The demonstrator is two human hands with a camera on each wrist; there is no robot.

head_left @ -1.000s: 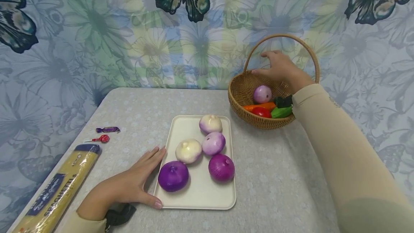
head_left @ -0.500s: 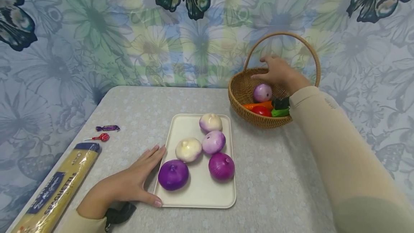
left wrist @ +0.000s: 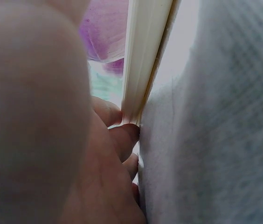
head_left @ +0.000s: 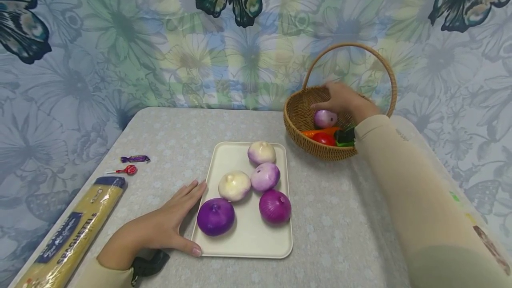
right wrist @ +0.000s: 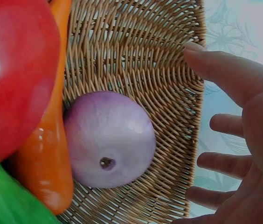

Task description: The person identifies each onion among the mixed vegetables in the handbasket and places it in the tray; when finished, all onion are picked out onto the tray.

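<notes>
Fingers of the right hand [head_left: 346,99] are spread and relaxed over a pale purple onion [head_left: 325,118] that lies in the wicker basket [head_left: 298,114] at the upper right of the head view; nothing is gripped yet, and in the right wrist view the onion [right wrist: 109,139] is seen apart from the palm [right wrist: 257,154]. The onion is judged to be light, hard and smooth, with a glossy skin that may slip, so it is best taken round its widest part with thumb and fingers on opposite sides. Its left side in the wrist view is touched by an orange carrot [right wrist: 47,154], beside which a red tomato [right wrist: 15,79] and a green vegetable [right wrist: 10,200] are packed; the reach from above is crossed by the basket's arched handle [head_left: 352,46]. The left hand [head_left: 160,230] is laid flat and open against the lower left edge of a cream tray [head_left: 248,243], on which four onions are set. A spaghetti packet [head_left: 68,234] and two sweets [head_left: 130,165] lie at the far left of the table [head_left: 340,234].
</notes>
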